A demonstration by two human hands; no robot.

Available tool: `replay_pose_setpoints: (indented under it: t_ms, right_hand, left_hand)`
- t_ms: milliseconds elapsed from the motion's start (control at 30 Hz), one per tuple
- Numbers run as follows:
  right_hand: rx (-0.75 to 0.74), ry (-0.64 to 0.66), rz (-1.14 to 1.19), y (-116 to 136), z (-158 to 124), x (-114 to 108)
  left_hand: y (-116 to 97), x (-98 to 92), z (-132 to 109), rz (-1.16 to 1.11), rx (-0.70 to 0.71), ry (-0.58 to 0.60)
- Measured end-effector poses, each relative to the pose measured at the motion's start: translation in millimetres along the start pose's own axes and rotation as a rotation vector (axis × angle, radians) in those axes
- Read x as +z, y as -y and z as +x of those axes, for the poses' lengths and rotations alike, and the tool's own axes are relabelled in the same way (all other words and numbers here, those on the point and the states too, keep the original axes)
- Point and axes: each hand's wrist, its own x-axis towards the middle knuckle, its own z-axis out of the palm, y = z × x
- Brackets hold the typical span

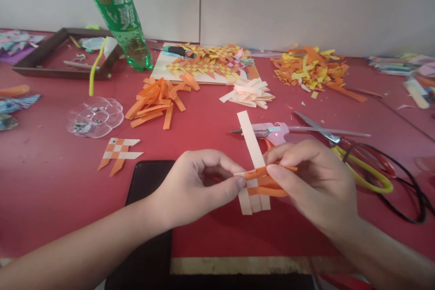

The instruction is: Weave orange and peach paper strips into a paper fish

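Between my two hands is a small weave of cream and orange paper strips (252,184), held above the red table. My left hand (200,188) pinches its left edge between thumb and fingers. My right hand (311,176) grips an orange strip (260,172) at the upper right of the weave. One long cream strip (250,138) sticks up and away from it, and several cream ends hang down at the front. To the left lies a finished-looking woven paper fish (118,153) in orange and cream, with a dark eye.
Behind my hands lie a pink glue gun (275,132), yellow-handled scissors (362,172) and a black cord (421,199). Farther back are orange strips (158,102), cream strips (249,92), scraps (309,68), a clear flower-shaped dish (97,118), a green bottle (118,18) and a dark frame (50,72).
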Motion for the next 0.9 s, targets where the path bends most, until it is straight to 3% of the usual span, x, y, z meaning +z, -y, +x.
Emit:
replay_pose_setpoints:
  t_ms: [567, 900]
  right_hand:
    - [-0.011, -0.075, -0.099, 1.7, -0.2, 4.8]
    - [-0.001, -0.033, -0.06, 2.5, 0.1, 6.1]
  left_hand:
    - [-3.6, 1.7, 3.7, 0.08, -0.032, -0.027]
    - [0.3, -0.6, -0.1, 0.057, -0.025, -0.026]
